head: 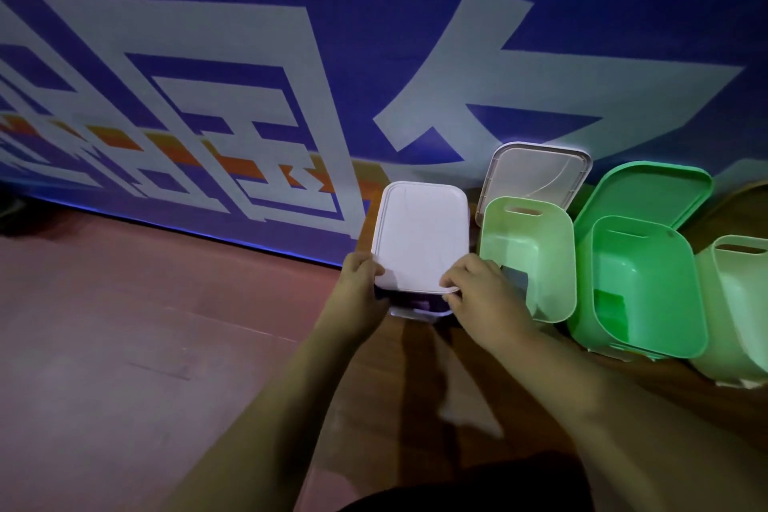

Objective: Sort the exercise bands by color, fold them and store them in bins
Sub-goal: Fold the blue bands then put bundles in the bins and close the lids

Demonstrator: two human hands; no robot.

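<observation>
A white lid (422, 235) lies on top of a purple bin (409, 303) at the foot of the wall. My left hand (359, 283) grips the lid's near left corner. My right hand (478, 291) grips its near right corner, fingers curled over the rim. To the right stand three open bins: a pale green bin (530, 245) with a dark folded band (514, 278) inside, a brighter green bin (648, 287) holding a green folded band (610, 306), and a light green bin (739, 303) at the frame's edge. What the purple bin holds is hidden.
A white lid (536, 170) and a green lid (648, 191) lean against the blue banner wall (291, 54) behind the bins. The reddish floor (124, 324) stretches out to the left. The bins stand close together in a row.
</observation>
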